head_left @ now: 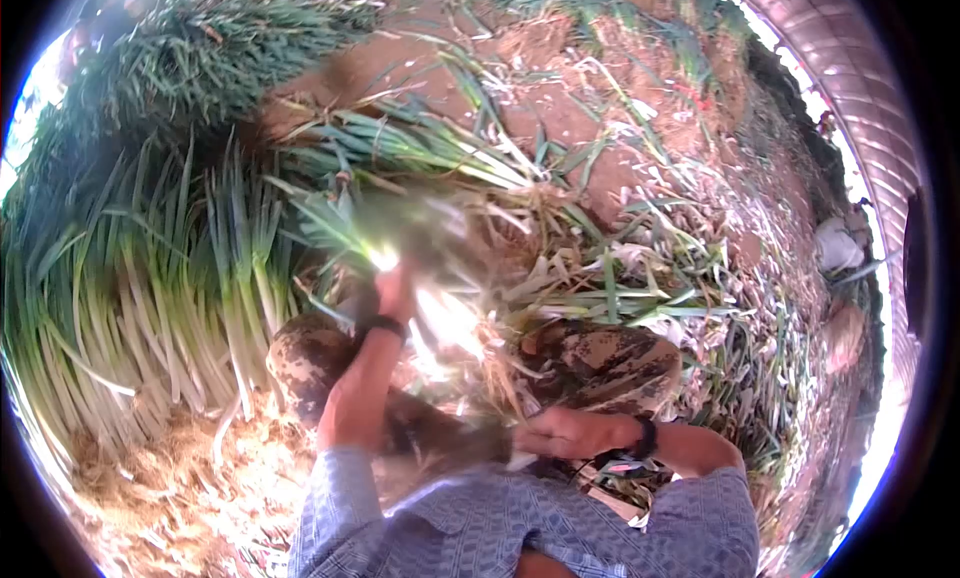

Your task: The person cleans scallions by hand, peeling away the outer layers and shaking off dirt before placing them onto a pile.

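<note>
My left hand (394,290) is closed around a bunch of green onions (450,323), held between my knees. Its white stalks slant down to the right and end in stringy roots (497,363); its green tops are smeared by motion. My right hand (575,433) is low in front of my shirt, just below those roots. Its fingers are pressed together and point left, and what they hold, if anything, is hidden in blur. To the left of my left hand, many green onions (170,298) stand upright in a dense row with their roots downward.
A loose pile of green onions (430,148) lies ahead on the bare soil (560,108). Stripped leaves and stalk scraps (680,258) cover the ground to the right. More green tops (220,58) are massed at the far left. My camouflage-clad knee (610,363) is at the right.
</note>
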Available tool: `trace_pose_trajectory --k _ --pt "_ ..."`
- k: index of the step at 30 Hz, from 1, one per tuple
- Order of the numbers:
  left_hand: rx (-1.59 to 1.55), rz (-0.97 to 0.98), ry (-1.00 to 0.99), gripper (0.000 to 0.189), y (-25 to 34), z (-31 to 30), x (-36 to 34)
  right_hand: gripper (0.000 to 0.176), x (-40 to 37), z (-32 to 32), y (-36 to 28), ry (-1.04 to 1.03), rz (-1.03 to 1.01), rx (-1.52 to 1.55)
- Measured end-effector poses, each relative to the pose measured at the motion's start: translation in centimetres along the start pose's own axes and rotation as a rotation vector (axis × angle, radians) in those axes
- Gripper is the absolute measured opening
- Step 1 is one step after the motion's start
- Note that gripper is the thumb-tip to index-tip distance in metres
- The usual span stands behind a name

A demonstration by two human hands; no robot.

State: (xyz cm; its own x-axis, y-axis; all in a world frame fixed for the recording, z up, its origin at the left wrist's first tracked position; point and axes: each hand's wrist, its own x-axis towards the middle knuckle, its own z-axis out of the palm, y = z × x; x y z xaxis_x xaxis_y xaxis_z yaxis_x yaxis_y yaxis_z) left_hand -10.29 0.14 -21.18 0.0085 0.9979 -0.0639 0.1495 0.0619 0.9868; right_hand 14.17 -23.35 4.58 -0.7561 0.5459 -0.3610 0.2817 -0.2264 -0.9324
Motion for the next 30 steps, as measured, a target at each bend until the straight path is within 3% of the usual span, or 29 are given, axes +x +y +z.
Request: trace_pose_trajectory --k 1,2,4,5,6,8,9,11,12,14,15,16,18,19,20,22,23,25,27,28,30 --pt "0.271 0.371 -0.039 0.019 1.2 -0.3 -0.7 0.03 -1.9 -1.3 -0.5 -0.026 0.048 -0.152" --pt "0.302 0.485 -0.054 0.021 1.9 0.0 -1.2 0.029 -3.1 -2.6 -0.9 0.112 0.008 -0.152" --pt "0.035 0.256 -0.173 0.024 3.5 0.6 -2.9 0.031 -4.6 -5.7 0.8 0.441 -0.17 -0.237" --pt "-0.147 0.075 -0.217 0.026 4.5 0.7 -3.6 0.04 -4.4 -7.0 -0.5 0.579 -0.077 -0.055" --pt "-0.302 -0.07 -0.269 0.028 5.9 0.4 -4.6 0.051 -3.3 -8.7 1.8 0.709 -0.097 -0.075" --pt "-0.557 -0.264 -0.41 0.032 11.2 -0.8 -7.0 0.06 -0.2 -10.0 1.2 0.705 -0.041 0.136" --pt "-0.681 -0.373 -0.503 0.035 16.9 -1.1 -9.1 0.063 2.0 -10.4 0.7 0.662 -0.01 0.278" --pt "-0.687 -0.363 -0.613 0.038 18.2 -1.3 -9.4 0.067 6.6 -11.5 2.0 0.562 -0.044 0.432" --pt "-0.691 -0.368 -0.655 0.041 18.3 -1.9 -10.3 0.064 8.9 -10.5 2.6 0.683 -0.13 0.446" --pt "-0.426 -0.255 -0.68 0.039 18.7 -2.6 -11.0 0.059 12.3 -8.9 1.6 0.825 -0.303 0.452" --pt "-0.151 -0.221 -0.712 0.04 18.6 -2.3 -10.4 0.058 12.6 -8.7 0.5 0.862 -0.392 0.453" --pt "-0.044 -0.108 -0.697 0.047 20.3 -2.1 -11.4 0.057 13.8 -9.5 2.8 0.853 -0.165 0.477" --pt "-0.094 -0.015 -0.658 0.05 21.8 -1.6 -13.1 0.046 13.8 -9.7 4.4 0.932 -0.25 0.309" --pt "-0.139 -0.004 -0.682 0.048 21.9 -1.9 -13.6 0.04 12.8 -9.8 4.8 0.984 -0.144 0.275" --pt "-0.193 -0.021 -0.704 0.046 21.4 -2.3 -14.1 0.047 11.7 -10.6 5.2 1.047 -0.106 0.3" --pt "-0.3 -0.06 -0.748 0.045 20.4 -3.2 -15.1 0.057 10.8 -13.3 10.8 1.152 -0.259 0.486" --pt "-0.289 -0.108 -0.715 0.046 18.3 -4.4 -15.6 0.063 9.2 -14.5 10.4 1.401 -0.28 0.181" --pt "-0.552 -0.049 -0.997 0.067 17.1 -6.0 -15.5 0.065 6.0 -15.8 8.8 1.449 -0.224 0.066" --pt "-0.619 -0.092 -0.963 0.068 17.6 -6.0 -16.9 0.064 4.5 -17.4 6.2 1.368 -0.108 -0.086" --pt "-0.549 -0.154 -0.79 0.059 19.2 -5.2 -19.0 0.063 4.1 -18.0 5.5 1.328 -0.051 -0.162" --pt "-0.512 -0.19 -0.811 0.059 18.6 -5.7 -19.0 0.062 4.1 -18.8 5.5 1.222 0.071 -0.441"
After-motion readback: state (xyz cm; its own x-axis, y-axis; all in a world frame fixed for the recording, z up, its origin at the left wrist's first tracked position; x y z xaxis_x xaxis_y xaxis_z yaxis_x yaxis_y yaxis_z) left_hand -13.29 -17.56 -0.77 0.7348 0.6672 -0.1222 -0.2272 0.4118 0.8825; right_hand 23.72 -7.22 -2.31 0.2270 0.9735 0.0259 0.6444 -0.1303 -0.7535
